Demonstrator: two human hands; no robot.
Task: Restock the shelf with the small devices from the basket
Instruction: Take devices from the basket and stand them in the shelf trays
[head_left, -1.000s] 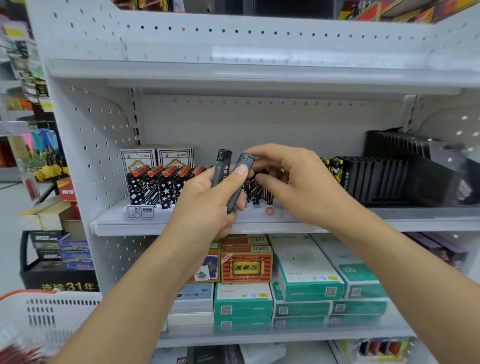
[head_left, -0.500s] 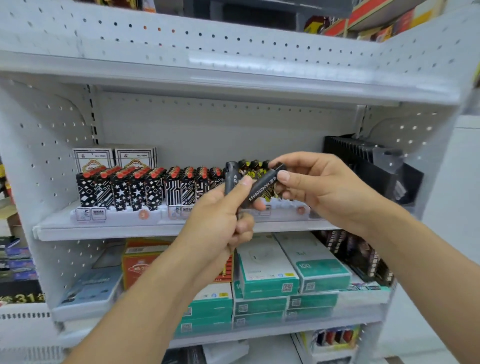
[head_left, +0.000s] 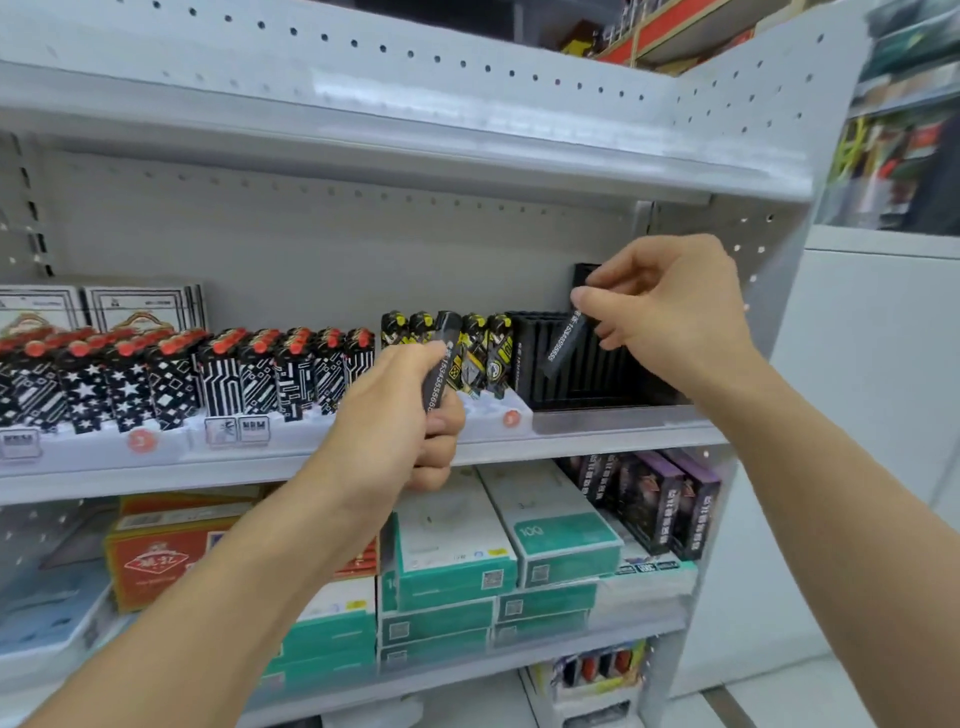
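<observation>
Right hand carried its device off to black rack — hands now apart.

The shelf looked like painted metal, smooth and pale grey, its back panel perforated; the slotted rack seemed matt black plastic; the two dark devices had a satin plastic sheen; the green-and-white boxes were glossy cardboard
</observation>
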